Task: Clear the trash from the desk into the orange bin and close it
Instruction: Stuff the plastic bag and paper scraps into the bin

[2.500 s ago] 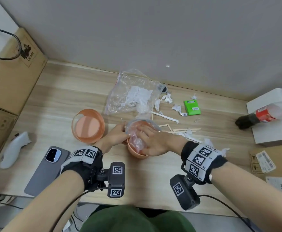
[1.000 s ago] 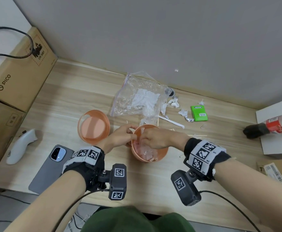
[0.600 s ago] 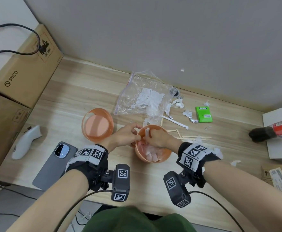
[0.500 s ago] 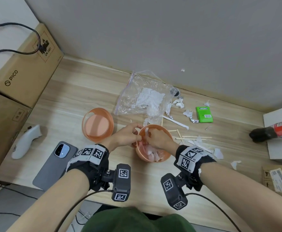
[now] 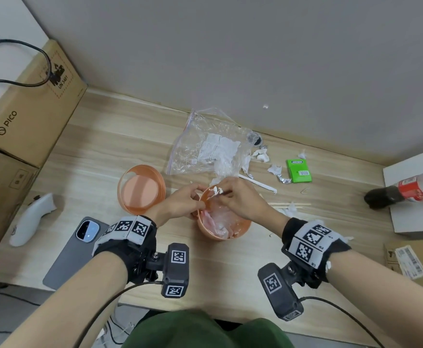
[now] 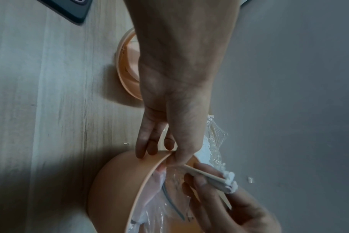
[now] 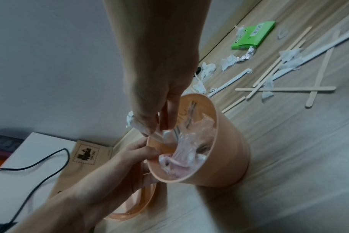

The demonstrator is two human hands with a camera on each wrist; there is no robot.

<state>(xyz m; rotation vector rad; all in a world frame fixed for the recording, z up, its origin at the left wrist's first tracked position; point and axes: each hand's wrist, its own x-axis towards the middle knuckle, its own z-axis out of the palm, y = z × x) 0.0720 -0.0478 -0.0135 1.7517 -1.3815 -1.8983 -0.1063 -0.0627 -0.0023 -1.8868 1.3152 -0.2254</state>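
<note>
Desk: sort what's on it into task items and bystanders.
Task items:
orange bin, gripped at the rim by the left hand
bin lid
wooden stick and paper scrap in the right hand
loose wooden sticks
green packet
clear plastic bag

Bystanders:
phone
white controller
cola bottle
cardboard boxes

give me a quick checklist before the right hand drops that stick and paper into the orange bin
1. Left hand steadies the round orange plastic bin by its rim: ok.
2. Right hand pinches the thin wooden stick with crumpled white paper: ok.
3. Stick is over the bin mouth: ok, tip inside.
4. Room left in the bin: cannot tell, crumpled clear plastic fills much of it.
5. Round orange lid within reach, lying beside the bin: ok.
6. Desk cleared: not ok, flat wooden sticks, green packet and clear zip bag remain.
</note>
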